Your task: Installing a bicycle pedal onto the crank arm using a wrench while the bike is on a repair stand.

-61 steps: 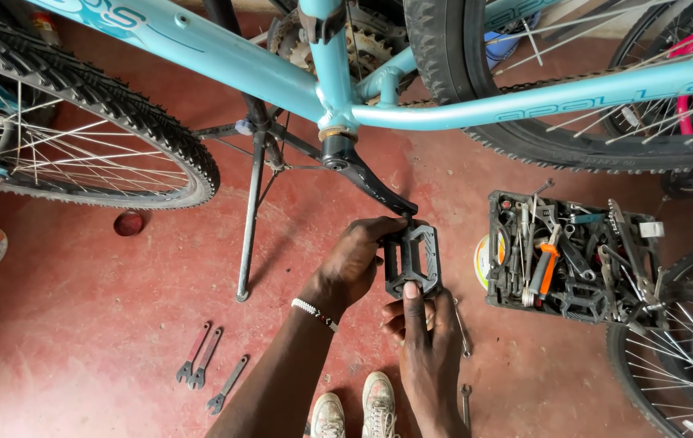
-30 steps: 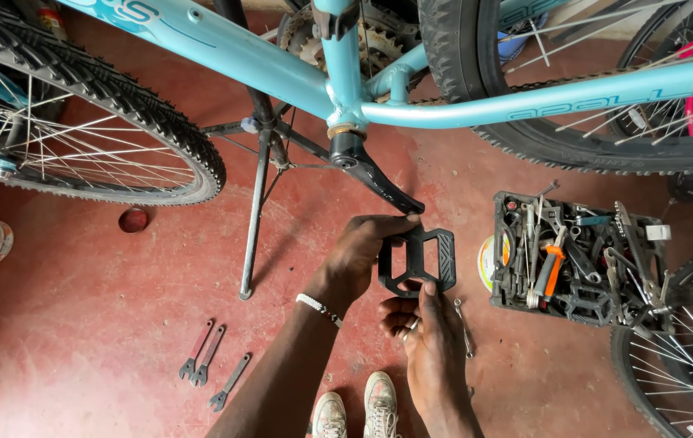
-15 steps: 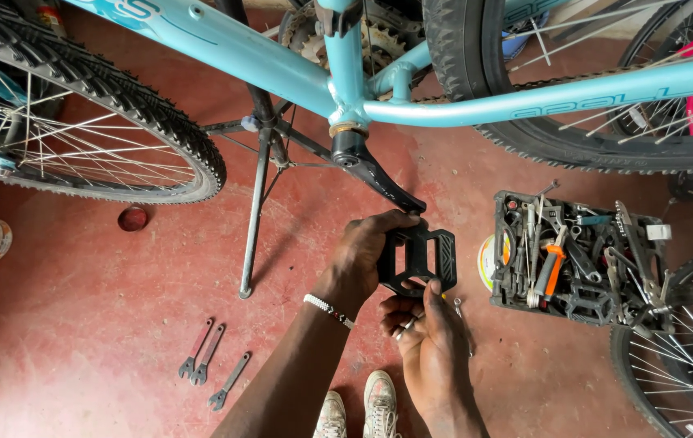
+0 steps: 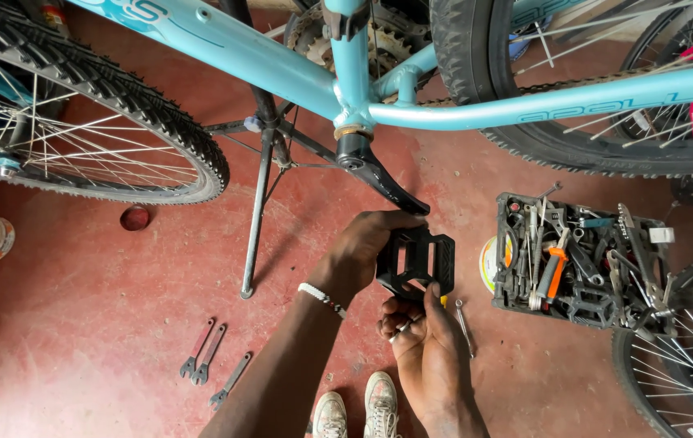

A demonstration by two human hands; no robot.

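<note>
While the left hand point(image 4: 363, 251) grips the black pedal point(image 4: 416, 264) at the crank arm point(image 4: 379, 178), right hand point(image 4: 423, 349) fingers close on a small tool point(image 4: 403, 327) beneath.

Pedal point(image 4: 416, 261) axle end hidden behind left hand point(image 4: 363, 247); small tool in right hand point(image 4: 428, 345) mostly covered by fingers, kind indeterminate; bicycle frame point(image 4: 281, 69) cut at top edge; toolbox point(image 4: 582, 259) contents too tangled to identify.
</note>
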